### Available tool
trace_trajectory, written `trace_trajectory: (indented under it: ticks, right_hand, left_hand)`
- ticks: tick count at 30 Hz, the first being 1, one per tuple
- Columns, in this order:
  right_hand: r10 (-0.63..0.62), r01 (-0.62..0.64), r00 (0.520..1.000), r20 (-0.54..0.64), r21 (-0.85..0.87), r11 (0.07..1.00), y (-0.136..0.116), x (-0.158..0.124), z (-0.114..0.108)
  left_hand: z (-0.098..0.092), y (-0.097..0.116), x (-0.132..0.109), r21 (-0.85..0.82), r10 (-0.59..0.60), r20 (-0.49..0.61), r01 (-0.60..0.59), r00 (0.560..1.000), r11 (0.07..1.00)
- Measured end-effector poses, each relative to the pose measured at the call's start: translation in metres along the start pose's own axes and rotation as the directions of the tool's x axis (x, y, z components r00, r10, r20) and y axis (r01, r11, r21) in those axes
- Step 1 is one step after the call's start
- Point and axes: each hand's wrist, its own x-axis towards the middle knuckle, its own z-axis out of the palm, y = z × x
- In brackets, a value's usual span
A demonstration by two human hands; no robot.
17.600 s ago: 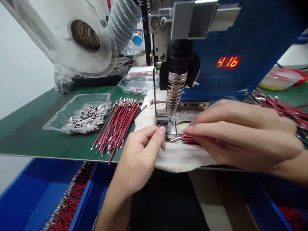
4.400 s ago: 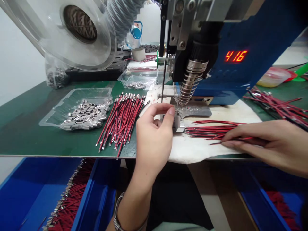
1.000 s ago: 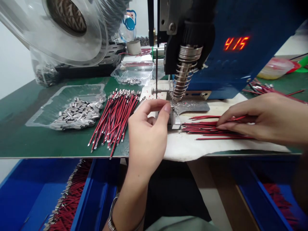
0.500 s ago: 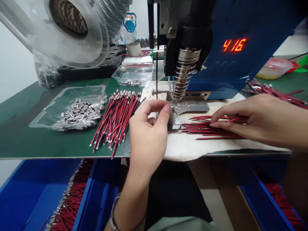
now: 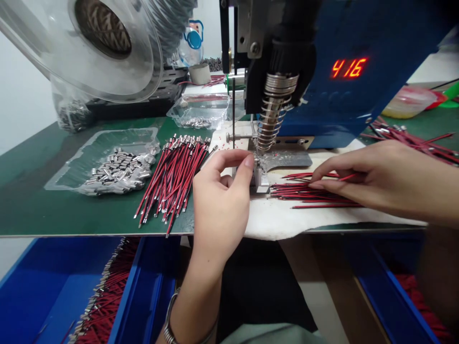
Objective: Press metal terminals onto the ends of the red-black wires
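My left hand (image 5: 224, 196) is closed in a pinch at the small metal block (image 5: 262, 182) under the machine's spring-loaded head (image 5: 274, 112). Its fingertips hide whatever lies between them; only a glint of metal shows beside them. On the right, my right hand (image 5: 373, 179) has thumb and forefinger together on a red-and-black wire in the loose wires (image 5: 294, 191) lying on a white cloth (image 5: 279, 220). To the left of my left hand rests a pile of red-and-black wires with silver metal ends (image 5: 175, 172).
A clear plastic tray (image 5: 64, 174) of small metal cylinders stands left, with another tray (image 5: 201, 105) behind. The blue machine (image 5: 344, 105) shows 416. A large clear reel (image 5: 143, 71) overhangs the back left. Blue bins (image 5: 53, 272) with wires sit below the table edge.
My right hand has shifted slightly left along the loose wires, fingers still pinched. My left hand stays in place at the metal block.
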Motion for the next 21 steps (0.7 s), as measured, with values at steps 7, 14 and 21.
trace_trajectory:
  ticks: [7, 14, 21]
  right_hand:
    - [-0.023, 0.033, 0.994, -0.11, 0.096, 0.995, -0.015, 0.007, 0.009]
    - [0.023, -0.025, 0.996, -0.082, -0.02, 0.999, 0.002, -0.001, 0.006]
    - [-0.028, 0.027, 0.997, -0.078, -0.012, 1.0, 0.006, 0.003, 0.013]
  left_hand:
    - [0.0, 0.0, 0.0, -0.004, 0.001, -0.005, -0.001, 1.0, 1.0]
    - [0.0, 0.0, 0.0, -0.004, 0.003, 0.002, -0.003, 1.0, 1.0]
    - [0.0, 0.0, 0.001, -0.001, 0.002, 0.005, -0.002, 1.0, 1.0]
